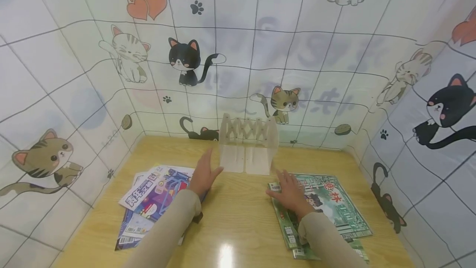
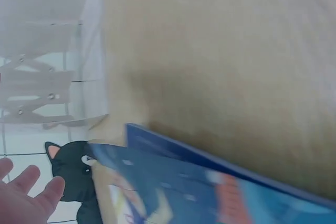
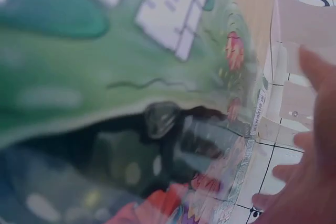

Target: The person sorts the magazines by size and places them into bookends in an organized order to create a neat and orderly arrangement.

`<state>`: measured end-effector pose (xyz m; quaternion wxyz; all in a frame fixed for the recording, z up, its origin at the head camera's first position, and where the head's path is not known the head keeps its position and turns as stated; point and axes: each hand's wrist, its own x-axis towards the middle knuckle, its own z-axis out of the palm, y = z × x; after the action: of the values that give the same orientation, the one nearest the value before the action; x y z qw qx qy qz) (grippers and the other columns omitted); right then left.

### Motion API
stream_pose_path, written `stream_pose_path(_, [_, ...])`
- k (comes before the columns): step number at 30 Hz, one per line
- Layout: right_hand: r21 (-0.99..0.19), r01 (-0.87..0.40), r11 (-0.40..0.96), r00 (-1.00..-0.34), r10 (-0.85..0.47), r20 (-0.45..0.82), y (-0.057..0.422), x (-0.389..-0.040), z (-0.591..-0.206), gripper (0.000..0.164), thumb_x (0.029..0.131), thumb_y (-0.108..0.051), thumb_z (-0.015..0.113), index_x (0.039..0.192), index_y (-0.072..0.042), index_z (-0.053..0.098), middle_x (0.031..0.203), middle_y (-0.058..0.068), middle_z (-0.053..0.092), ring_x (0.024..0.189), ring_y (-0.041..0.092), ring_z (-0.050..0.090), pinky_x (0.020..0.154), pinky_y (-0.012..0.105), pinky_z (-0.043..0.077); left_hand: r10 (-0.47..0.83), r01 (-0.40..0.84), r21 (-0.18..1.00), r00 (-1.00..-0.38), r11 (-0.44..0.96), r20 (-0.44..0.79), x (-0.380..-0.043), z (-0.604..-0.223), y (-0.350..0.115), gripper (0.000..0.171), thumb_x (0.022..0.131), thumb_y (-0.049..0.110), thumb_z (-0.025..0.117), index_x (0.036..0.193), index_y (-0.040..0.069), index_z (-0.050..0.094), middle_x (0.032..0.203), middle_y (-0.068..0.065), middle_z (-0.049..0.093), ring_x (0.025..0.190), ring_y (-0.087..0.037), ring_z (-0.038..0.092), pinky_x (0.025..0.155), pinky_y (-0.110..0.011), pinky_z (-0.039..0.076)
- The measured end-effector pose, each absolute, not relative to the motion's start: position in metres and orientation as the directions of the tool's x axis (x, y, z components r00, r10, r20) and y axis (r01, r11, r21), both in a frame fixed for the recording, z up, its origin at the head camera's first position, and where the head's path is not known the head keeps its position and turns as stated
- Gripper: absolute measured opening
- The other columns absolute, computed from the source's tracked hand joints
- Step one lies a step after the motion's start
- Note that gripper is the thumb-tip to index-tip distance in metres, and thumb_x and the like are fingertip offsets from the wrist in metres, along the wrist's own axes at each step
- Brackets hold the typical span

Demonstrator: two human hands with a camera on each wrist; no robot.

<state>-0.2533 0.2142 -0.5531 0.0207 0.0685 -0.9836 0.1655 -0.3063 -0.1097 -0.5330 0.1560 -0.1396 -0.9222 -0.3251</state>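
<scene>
A pale expandable book rack with crisscross slats stands at the back of the table, between the hands. My left hand is over the inner edge of a pile of purple and blue magazines, its fingers extended and holding nothing. On the other side my right hand is over the left part of a pile of green magazines, fingers spread, with nothing gripped. In the left wrist view a blue magazine lies below the rack's side panel. Whether either palm touches the covers cannot be told.
The light wood tabletop carries both piles, one on each side. Walls draped with a cat-patterned cloth close off the back and both sides, near the rack and the table edges.
</scene>
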Motion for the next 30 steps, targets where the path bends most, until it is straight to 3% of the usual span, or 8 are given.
stream_pose_path(7, [-0.299,0.009,0.954,-0.999,-0.004,-0.043,0.219,-0.249,-0.553,0.087,0.07,-0.068,0.047,0.138,-0.021,0.02,0.141,0.014,0.015,0.122,0.044,0.01,0.074,0.074,0.006,0.136,0.386,0.633,-0.904,0.671,0.406,-0.319,-0.507,-0.105,0.083,0.08,0.044,0.055,0.14,0.019,0.001,0.14,-0.008,0.018,0.125,-0.027,0.02,0.099,-0.043,0.019])
stream_pose_path(12, [-0.306,0.03,0.951,-0.998,0.013,-0.057,0.22,-0.245,-0.55,0.086,0.069,-0.067,0.049,0.138,-0.024,0.021,0.14,0.015,0.015,0.123,0.044,0.009,0.075,0.074,0.003,0.136,0.406,0.636,-0.893,0.656,0.429,-0.328,-0.494,-0.103,0.081,0.081,0.046,0.052,0.14,0.017,0.003,0.142,-0.005,0.013,0.127,-0.022,0.016,0.1,-0.039,0.017])
stream_pose_path(16, [-0.294,0.042,0.955,-0.995,0.015,-0.094,0.219,-0.245,-0.549,0.087,0.068,-0.069,0.048,0.138,-0.022,0.022,0.14,0.016,0.015,0.123,0.044,0.006,0.076,0.073,0.0,0.123,0.382,0.657,-0.906,0.65,0.404,-0.332,-0.487,-0.103,0.08,0.081,0.046,0.052,0.139,0.024,0.002,0.143,0.0,0.011,0.127,-0.02,0.016,0.1,-0.039,0.018])
stream_pose_path(30, [-0.266,0.066,0.962,-0.989,0.027,-0.146,0.219,-0.246,-0.552,0.085,0.068,-0.071,0.044,0.135,-0.022,0.03,0.141,0.013,0.015,0.124,0.043,0.002,0.074,0.074,0.0,0.183,0.427,0.623,-0.89,0.655,0.418,-0.346,-0.472,-0.101,0.074,0.083,0.039,0.053,0.139,0.021,0.009,0.141,0.002,0.016,0.126,-0.018,0.019,0.099,-0.038,0.02])
